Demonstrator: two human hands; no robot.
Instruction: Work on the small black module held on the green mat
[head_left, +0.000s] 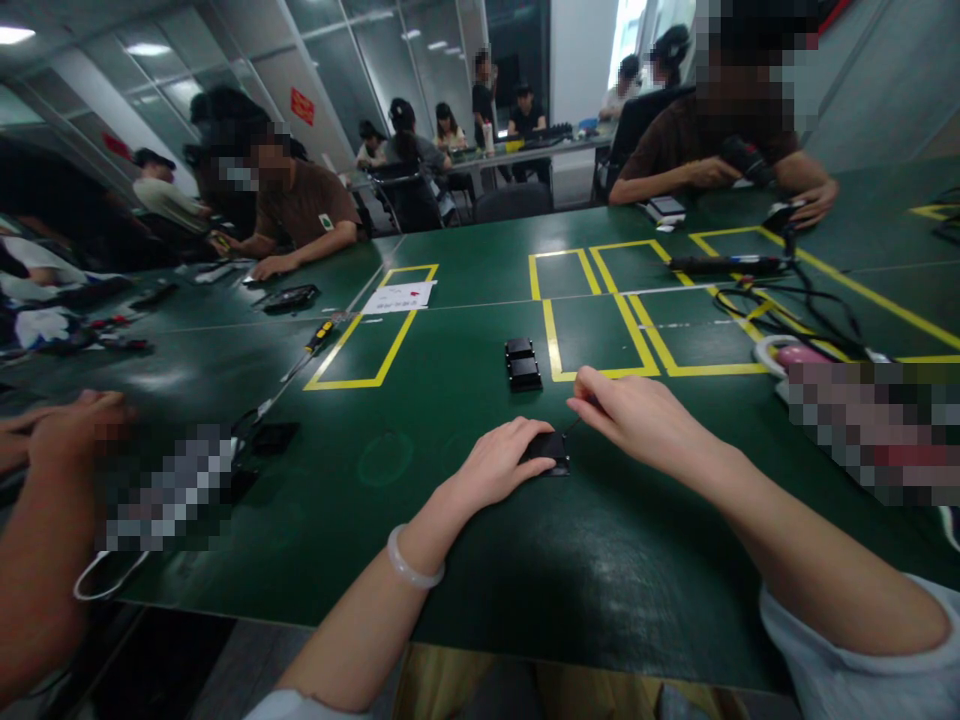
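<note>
My left hand (499, 460), with a pale bangle (412, 560) at the wrist, grips a small black rectangular part (551, 450) against the green table. My fingers cover much of that part. Close by on the right, my right hand (630, 408) is closed in a pinch. A thin dark rod (574, 424) runs from its fingertips towards the part's right edge; its exact kind is too small to make out. Just beyond my hands lies a similar black two-section part (523, 364), untouched.
Yellow tape outlines (555, 340) mark the green table (465, 560). A yellow-and-black screwdriver (321, 335) and a paper sheet (397, 297) lie left. Black cables (795, 320) and a blurred pinkish object (862, 420) are right. A neighbour's hand (82, 430) is at left; two people sit opposite.
</note>
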